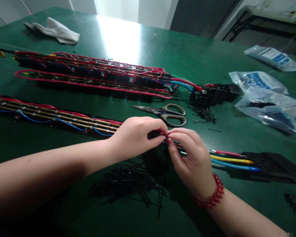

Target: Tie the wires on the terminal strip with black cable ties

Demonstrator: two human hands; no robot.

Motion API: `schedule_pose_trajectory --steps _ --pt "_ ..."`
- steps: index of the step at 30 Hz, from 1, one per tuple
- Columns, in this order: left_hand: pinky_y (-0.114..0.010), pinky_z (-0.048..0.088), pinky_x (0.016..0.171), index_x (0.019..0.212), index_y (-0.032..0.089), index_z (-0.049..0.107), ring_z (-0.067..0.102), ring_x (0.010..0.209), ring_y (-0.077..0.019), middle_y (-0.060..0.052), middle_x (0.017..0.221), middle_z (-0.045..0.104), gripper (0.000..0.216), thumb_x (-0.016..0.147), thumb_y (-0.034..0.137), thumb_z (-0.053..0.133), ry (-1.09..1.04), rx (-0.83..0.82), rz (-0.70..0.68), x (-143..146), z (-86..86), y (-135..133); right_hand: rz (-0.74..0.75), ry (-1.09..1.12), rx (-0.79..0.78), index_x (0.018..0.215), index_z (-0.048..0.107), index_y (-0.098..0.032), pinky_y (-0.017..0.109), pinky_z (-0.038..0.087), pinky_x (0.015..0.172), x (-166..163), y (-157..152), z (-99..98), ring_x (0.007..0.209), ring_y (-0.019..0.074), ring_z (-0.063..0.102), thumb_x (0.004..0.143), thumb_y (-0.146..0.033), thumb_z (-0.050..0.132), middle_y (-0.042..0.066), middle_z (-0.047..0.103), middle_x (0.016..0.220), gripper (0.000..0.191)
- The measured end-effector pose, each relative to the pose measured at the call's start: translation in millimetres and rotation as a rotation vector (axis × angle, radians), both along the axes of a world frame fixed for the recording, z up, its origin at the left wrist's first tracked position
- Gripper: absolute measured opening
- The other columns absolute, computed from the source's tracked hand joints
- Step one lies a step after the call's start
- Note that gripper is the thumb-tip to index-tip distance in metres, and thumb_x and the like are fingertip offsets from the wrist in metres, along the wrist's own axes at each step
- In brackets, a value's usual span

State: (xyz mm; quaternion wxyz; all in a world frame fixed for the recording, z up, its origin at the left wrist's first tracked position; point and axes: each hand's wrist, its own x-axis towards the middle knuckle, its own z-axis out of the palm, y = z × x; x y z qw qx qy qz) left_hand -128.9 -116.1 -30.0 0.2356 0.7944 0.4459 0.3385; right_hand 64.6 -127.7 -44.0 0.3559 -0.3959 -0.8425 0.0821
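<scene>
Centrally, left hand (138, 135) and right hand (192, 158) both pinch a tiny dark piece (166, 136) at one brass-barred strip (71, 121).
Steel-bladed scissors (162, 112), one; slim black ties (128, 184), two heaps.

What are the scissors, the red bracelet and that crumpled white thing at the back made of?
Scissors: grey blades with a dull sheen, so metal, probably steel; smooth two-tone handles, probably plastic.
Red bracelet: shiny round beads; glass, stone or plastic, I can't tell.
Crumpled white thing: matte and softly folded, so probably cloth.
</scene>
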Motion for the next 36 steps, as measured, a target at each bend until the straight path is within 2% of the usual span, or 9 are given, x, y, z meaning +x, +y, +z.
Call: schedule_pose_trajectory --steps 11,19,26,30,36 --pt "-0.024 0.052 0.084 0.098 0.021 0.071 0.068 0.091 -0.0134 0.001 0.097 0.075 0.017 0.087 0.014 0.061 0.051 0.016 -0.073 -1.8 0.2 -1.1 -0.012 -0.030 0.018 0.098 0.060 -0.021 0.042 0.055 0.081 -0.1 -1.5 -2.3 0.099 0.0242 0.064 0.091 -0.011 0.051 0.009 0.067 0.105 0.015" --pt "-0.026 0.053 0.087 0.096 0.021 0.072 0.069 0.093 -0.0145 0.000 0.100 0.076 0.014 0.089 0.016 0.061 0.039 0.008 -0.082 -2.0 -1.6 -0.5 0.002 -0.039 0.028 0.099 0.063 -0.019 0.042 0.055 0.082 1.6 -1.3 -2.2 0.103 0.0249 0.062 0.089 -0.010 0.053 0.011 0.065 0.109 0.017" --pt "-0.023 0.052 0.080 0.090 0.019 0.072 0.069 0.086 -0.0133 0.000 0.092 0.076 0.009 0.090 0.018 0.062 0.056 0.032 -0.022 -1.9 -1.3 1.3 0.013 -0.068 0.039 0.095 0.062 -0.018 0.045 0.054 0.083 0.2 -3.7 -1.2 0.103 0.0267 0.062 0.090 -0.011 0.053 0.012 0.064 0.110 0.013" --pt "-0.022 0.050 0.080 0.091 0.020 0.071 0.068 0.086 -0.0122 0.002 0.092 0.075 0.008 0.089 0.017 0.063 0.045 0.018 -0.016 -0.8 -0.3 1.9 -0.029 -0.017 0.016 0.096 0.059 -0.018 0.044 0.055 0.083 -1.5 -3.7 -1.1 0.102 0.0258 0.062 0.090 -0.014 0.055 0.011 0.064 0.106 0.007" --pt "-0.022 0.050 0.082 0.093 0.021 0.072 0.068 0.088 -0.0111 0.003 0.092 0.075 0.012 0.089 0.015 0.062 0.037 -0.008 -0.039 -1.6 1.1 2.9 -0.034 -0.003 0.068 0.102 0.057 -0.020 0.041 0.057 0.081 -0.8 -2.5 -3.0 0.099 0.0244 0.064 0.089 -0.013 0.058 0.009 0.065 0.107 0.015"
